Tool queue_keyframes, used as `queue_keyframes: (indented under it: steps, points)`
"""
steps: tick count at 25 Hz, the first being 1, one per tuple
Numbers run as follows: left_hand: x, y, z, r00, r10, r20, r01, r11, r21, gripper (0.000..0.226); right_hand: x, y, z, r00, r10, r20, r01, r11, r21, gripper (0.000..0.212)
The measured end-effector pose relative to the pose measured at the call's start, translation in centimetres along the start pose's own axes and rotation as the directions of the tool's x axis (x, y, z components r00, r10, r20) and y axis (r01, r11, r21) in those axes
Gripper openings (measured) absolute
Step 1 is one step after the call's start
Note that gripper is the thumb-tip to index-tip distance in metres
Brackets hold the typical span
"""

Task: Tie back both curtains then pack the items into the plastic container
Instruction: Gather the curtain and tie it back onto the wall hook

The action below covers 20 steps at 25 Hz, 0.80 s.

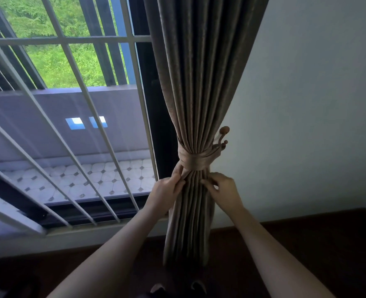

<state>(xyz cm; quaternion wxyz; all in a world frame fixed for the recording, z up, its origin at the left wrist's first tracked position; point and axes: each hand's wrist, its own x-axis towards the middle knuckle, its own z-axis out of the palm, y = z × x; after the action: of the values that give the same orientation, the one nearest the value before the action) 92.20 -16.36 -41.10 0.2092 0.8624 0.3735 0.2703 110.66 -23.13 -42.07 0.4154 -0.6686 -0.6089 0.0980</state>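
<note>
Curtain point(196, 93) bunched btwn both hands. Tieback point(193, 161) wraps round it just above them, looped on wall hook point(221, 136) up & right of R hand point(225, 189). L hand point(167, 191) pinches a left-side pleat right under tieback; R hand pinches a right-side pleat.

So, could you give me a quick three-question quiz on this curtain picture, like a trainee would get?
1. True or false: the brown pleated fabric curtain is gathered by a matching fabric tie-back band.
2. What do the left hand and right hand pinch?
A) the white window bars
B) the curtain folds just below the band
C) the dark floor
3. Fill in: the band loops onto a wall ____ with round wooden knobs.

Key: 1 true; 2 B; 3 hook.
</note>
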Motion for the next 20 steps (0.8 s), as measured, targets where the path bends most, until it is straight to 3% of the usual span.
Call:
queue_keyframes:
  steps: [5, 8, 10, 13, 15, 17, 18, 20]
  points:
    - [-0.2, -0.6, -2.2, 0.99, 0.061, -0.129, -0.019, 0.951, 0.307, 0.022, 0.1, 0.1, -1.1, 0.999, 0.024, -0.045, -0.032, 0.982, -0.185, 0.021]
    - [-0.9, 1.3, -1.3, 0.993, -0.109, 0.033, 0.097, 0.962, 0.256, 0.014, -0.5, -1.1, 0.0, 0.995, 0.072, 0.062, -0.06, 0.983, -0.174, 0.018]
    - [-1.0, 1.8, -0.4, 0.965, -0.197, 0.171, 0.142, 0.947, 0.289, 0.029, -0.3, -1.4, -0.2, 0.984, 0.112, 0.136, -0.095, 0.987, -0.126, 0.021]
    - [-0.8, 1.0, -0.3, 0.951, -0.285, 0.124, 0.226, 0.908, 0.353, 0.021, -0.4, -1.4, -0.7, 0.967, 0.154, 0.202, -0.132, 0.984, -0.116, 0.017]
    - [-1.2, 0.6, 0.2, 0.951, -0.302, 0.062, 0.266, 0.904, 0.334, 0.015, -1.0, -1.7, -0.5, 0.945, 0.13, 0.299, -0.108, 0.99, -0.09, 0.014]
    - [-1.8, 0.8, 1.2, 0.954, -0.265, 0.14, 0.211, 0.926, 0.314, 0.016, -1.2, -1.3, -0.9, 0.916, 0.122, 0.381, -0.133, 0.991, 0.002, 0.009]
    - [-2.0, 1.0, 1.6, 0.953, -0.239, 0.189, 0.18, 0.943, 0.281, 0.017, -1.2, -0.7, -1.3, 0.915, 0.134, 0.381, -0.161, 0.986, 0.041, 0.019]
    - [-2.0, 0.6, 1.9, 0.947, -0.191, 0.26, 0.142, 0.97, 0.196, 0.02, -1.1, 0.7, -2.0, 0.94, 0.231, 0.25, -0.259, 0.962, 0.086, 0.03]
